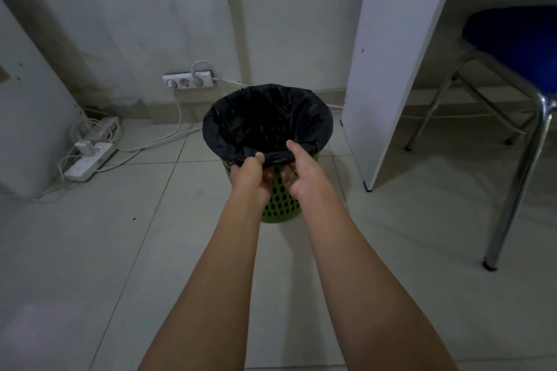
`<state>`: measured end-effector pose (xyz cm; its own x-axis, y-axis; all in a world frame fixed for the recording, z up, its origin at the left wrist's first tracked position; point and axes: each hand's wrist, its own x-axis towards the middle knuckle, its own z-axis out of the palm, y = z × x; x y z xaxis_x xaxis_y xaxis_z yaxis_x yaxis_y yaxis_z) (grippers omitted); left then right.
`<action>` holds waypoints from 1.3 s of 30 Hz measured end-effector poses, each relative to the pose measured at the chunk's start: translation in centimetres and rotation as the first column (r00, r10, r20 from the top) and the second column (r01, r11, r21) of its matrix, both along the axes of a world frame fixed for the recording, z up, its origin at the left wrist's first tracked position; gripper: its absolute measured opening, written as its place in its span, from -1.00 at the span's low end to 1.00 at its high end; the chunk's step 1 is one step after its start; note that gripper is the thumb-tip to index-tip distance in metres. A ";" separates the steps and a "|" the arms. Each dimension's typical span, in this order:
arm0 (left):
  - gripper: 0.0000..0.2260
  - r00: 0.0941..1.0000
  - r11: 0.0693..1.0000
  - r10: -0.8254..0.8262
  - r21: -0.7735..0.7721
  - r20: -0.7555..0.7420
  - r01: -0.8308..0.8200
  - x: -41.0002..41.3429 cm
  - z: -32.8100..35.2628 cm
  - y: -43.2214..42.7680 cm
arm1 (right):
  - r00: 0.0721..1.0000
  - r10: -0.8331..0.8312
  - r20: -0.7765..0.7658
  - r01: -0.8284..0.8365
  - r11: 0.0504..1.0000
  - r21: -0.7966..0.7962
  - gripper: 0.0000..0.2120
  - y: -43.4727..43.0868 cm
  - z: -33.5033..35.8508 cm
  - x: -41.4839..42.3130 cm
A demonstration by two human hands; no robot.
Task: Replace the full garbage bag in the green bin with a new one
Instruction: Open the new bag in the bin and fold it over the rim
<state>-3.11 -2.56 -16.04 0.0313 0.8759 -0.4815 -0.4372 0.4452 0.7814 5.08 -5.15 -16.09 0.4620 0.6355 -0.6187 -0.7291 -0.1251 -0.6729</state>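
A green perforated bin (280,205) stands on the tiled floor in the middle of the view. A black garbage bag (265,117) lines it, its edge folded down over the rim all round. The bag's inside looks dark, and the bin's holes show through its far wall. My left hand (248,173) pinches the bag's folded edge at the near rim. My right hand (301,170) sits right beside it on the same near rim, thumb on top of the bag's edge and fingers curled under it.
A white desk panel (391,69) stands just right of the bin, with a blue chair (512,45) on chrome legs behind it. A wall socket strip (188,80) is behind the bin. A white power strip with tangled cables (90,156) lies on the floor at left.
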 end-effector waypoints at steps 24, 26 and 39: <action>-0.69 0.988 0.999 -0.032 0.012 -0.153 0.034 -1.4 0.2 0.3 | 0.994 -0.102 -0.044 0.101 0.994 -0.030 -0.57 -1.6 1.6 -1.7; -0.68 0.990 1.000 -0.027 0.009 -0.141 0.029 -2.4 0.5 1.1 | 0.994 -0.088 -0.058 0.086 0.995 -0.044 -0.53 -1.9 1.2 -1.6; -0.70 0.968 0.996 0.013 0.094 -0.252 0.011 0.2 -0.8 -2.0 | 0.967 -0.013 0.256 -0.006 0.997 0.074 -0.50 -2.4 -0.9 -4.4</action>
